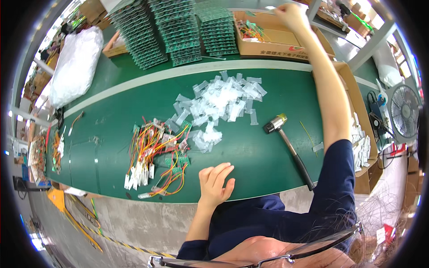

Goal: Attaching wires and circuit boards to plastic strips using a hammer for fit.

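The right hand is stretched above the far side of the open brown cardboard carton, near a small white piece, but I cannot tell if its fingers grip it. The left hand, empty and loosely open, is by the front edge of the green bench, beside the tangled red-and-yellow wire assemblies; for a good reach, I think the forearm should stay high over the carton wall.
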Motion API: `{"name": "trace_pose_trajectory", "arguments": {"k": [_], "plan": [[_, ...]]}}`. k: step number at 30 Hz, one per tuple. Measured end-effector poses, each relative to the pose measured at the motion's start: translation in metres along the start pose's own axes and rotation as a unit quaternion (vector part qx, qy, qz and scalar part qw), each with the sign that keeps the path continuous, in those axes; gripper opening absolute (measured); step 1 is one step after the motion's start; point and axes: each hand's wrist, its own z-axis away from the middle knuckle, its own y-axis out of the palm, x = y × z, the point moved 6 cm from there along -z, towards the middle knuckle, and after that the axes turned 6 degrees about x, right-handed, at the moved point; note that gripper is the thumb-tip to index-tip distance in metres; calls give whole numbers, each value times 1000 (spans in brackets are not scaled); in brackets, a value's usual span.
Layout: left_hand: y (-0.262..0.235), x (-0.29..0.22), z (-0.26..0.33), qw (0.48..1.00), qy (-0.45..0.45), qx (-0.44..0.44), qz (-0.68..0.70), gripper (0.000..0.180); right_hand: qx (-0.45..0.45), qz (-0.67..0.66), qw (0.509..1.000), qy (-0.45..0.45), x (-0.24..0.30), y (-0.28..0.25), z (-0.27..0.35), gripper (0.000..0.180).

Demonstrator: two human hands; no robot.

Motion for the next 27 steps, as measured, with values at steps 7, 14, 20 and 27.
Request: {"name": "trace_pose_trajectory", "arguments": {"k": [7,14,20,27], "plan": [[-2,6,2,999,-29,19,0,29,51,-33,996,-71,30,36,99,36],[8,0,-8,999,-21,47,14,26,75,174,973,132,-224,-79,224,21],[12,2,-11,998,-17,52,-3,22,126,242,929,248,-361,-67,316,17],[15,-1,-12,998,-29,47,-18,20,51,239,940,237,-352,-73,302,28]]}}
